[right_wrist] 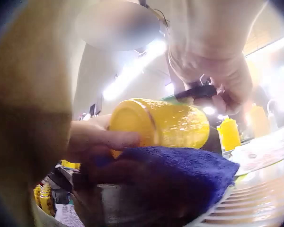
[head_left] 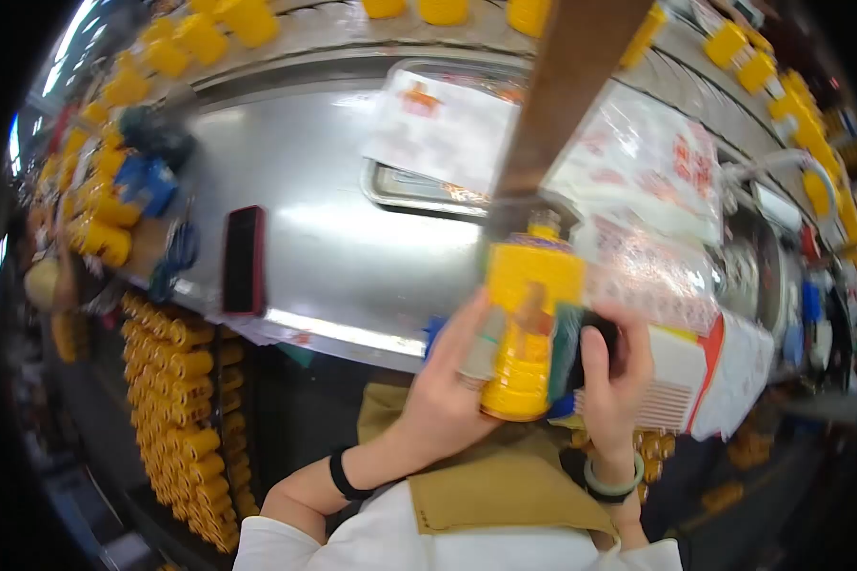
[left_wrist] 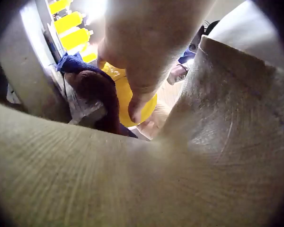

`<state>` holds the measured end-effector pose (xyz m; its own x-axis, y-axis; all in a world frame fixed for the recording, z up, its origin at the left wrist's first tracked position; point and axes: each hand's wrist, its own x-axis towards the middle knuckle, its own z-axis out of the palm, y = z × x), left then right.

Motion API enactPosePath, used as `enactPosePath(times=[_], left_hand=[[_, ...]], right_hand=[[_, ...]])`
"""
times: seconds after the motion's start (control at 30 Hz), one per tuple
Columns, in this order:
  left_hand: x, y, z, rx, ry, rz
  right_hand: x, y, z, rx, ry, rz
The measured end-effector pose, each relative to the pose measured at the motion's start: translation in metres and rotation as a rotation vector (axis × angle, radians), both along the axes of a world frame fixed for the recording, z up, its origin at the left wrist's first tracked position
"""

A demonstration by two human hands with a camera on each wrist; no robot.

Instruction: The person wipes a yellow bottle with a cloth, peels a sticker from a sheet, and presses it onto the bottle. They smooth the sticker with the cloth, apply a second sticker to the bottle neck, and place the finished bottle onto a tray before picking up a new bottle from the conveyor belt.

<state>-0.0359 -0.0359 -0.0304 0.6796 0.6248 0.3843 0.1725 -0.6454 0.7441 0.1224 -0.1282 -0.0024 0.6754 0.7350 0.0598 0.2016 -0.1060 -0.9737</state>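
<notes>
Evidently we are partway through: our left hand [head_left: 452, 381] curls round the yellow bottle [head_left: 528, 324] at centre-right of the frame, while our right hand [head_left: 614, 381] pinches a dark object [head_left: 581, 347] against its side. The stacked bottles [head_left: 186, 419] at lower left probably remain.

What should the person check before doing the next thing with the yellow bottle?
1. Firm grip of the left hand on the yellow bottle: ok.
2. The right hand holds a dark object against the bottle: ok.
3. Tightness of the cap: cannot tell.
4. The blue cloth lies below the bottle: ok.
5. The phone lies on the steel table, apart from both hands: ok.
</notes>
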Motion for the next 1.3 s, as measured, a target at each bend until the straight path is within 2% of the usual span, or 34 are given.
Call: enactPosePath(times=[0.07,0.1,0.13,0.17,0.23,0.27,0.3,0.33,0.4,0.43,0.5,0.57,0.6,0.7,0.73,0.77,0.8,0.83,0.87,0.93,0.97,1.03,1.1,1.13,1.17,1.23,1.27,1.3], left_hand=[[0.003,0.003,-0.005,-0.496,-0.143,-0.08],[0.001,0.003,-0.004,-0.511,-0.145,-0.111],[-0.002,0.004,-0.003,-0.577,-0.137,-0.109],[-0.005,0.004,-0.001,-0.636,-0.127,-0.1],[-0.008,0.004,-0.002,-0.545,-0.059,-0.067],[-0.01,0.005,-0.006,-0.374,-0.026,-0.037],[-0.011,0.005,-0.008,-0.204,0.007,-0.007],[-0.011,0.004,-0.009,-0.203,0.004,-0.01],[-0.012,0.0,-0.01,-0.446,-0.013,0.01],[-0.011,0.001,-0.01,-0.444,-0.015,0.005],[-0.01,0.001,-0.008,-0.443,-0.07,-0.015],[-0.008,0.002,-0.005,-0.411,-0.073,-0.006],[-0.008,0.002,-0.005,-0.382,-0.073,0.007],[-0.01,0.001,-0.01,-0.405,-0.088,0.031],[-0.011,0.0,-0.012,-0.407,-0.081,0.023],[-0.013,0.0,-0.014,-0.547,-0.067,0.031],[-0.014,0.001,-0.016,-0.686,-0.054,0.042],[-0.014,0.0,-0.017,-0.689,-0.046,0.041],[-0.015,0.0,-0.017,-0.617,-0.056,0.028],[-0.018,0.002,-0.021,-0.509,-0.071,-0.009],[-0.019,0.004,-0.02,-0.503,-0.066,-0.01],[-0.02,0.008,-0.017,-0.43,-0.015,-0.057],[-0.02,0.009,-0.016,-0.436,-0.002,-0.033],[-0.021,0.009,-0.017,-0.486,0.007,-0.03],[-0.021,0.009,-0.018,-0.537,0.015,-0.03],[-0.019,0.009,-0.018,-0.557,0.038,-0.034],[-0.018,0.01,-0.02,-0.473,0.016,-0.063],[-0.018,0.012,-0.02,-0.386,-0.007,-0.091]], right_hand=[[0.012,0.002,0.005,-0.102,-0.097,-0.021],[0.018,0.003,0.01,-0.183,-0.118,-0.034],[0.03,0.007,0.004,-0.114,-0.37,-0.044],[0.037,0.006,0.014,-0.16,-0.465,-0.04],[0.044,0.01,0.033,-0.119,-0.527,0.033],[0.043,0.013,0.046,-0.121,-0.527,0.028],[0.039,0.017,0.06,-0.099,-0.478,0.179],[0.036,0.022,0.066,-0.074,-0.432,0.329],[0.027,0.032,0.06,-0.07,-0.485,0.386],[0.025,0.036,0.058,-0.062,-0.538,0.446],[0.034,0.048,0.059,-0.079,-0.61,0.405],[0.042,0.054,0.06,0.018,-0.899,0.206],[0.042,0.051,0.057,0.017,-0.897,0.2],[0.035,0.03,0.042,0.203,-1.155,0.413],[0.025,0.019,0.037,0.221,-1.096,0.535],[0.014,0.012,0.031,0.293,-0.997,0.636],[0.01,0.008,0.037,0.278,-0.991,0.679],[0.008,0.004,0.043,0.262,-0.979,0.725],[0.011,0.006,0.041,0.261,-0.97,0.721],[0.031,0.023,0.036,0.257,-0.946,0.4],[0.043,0.029,0.031,0.29,-1.036,0.315],[0.046,0.025,0.028,0.293,-1.108,0.397],[0.017,0.011,0.025,0.368,-0.963,0.591],[0.013,0.003,0.029,0.374,-0.972,0.697],[0.015,0.003,0.031,0.374,-0.966,0.694],[0.026,0.011,0.034,0.355,-0.975,0.439],[0.039,0.012,0.038,0.26,-1.068,0.401],[0.036,0.01,0.034,0.266,-1.066,0.399]])
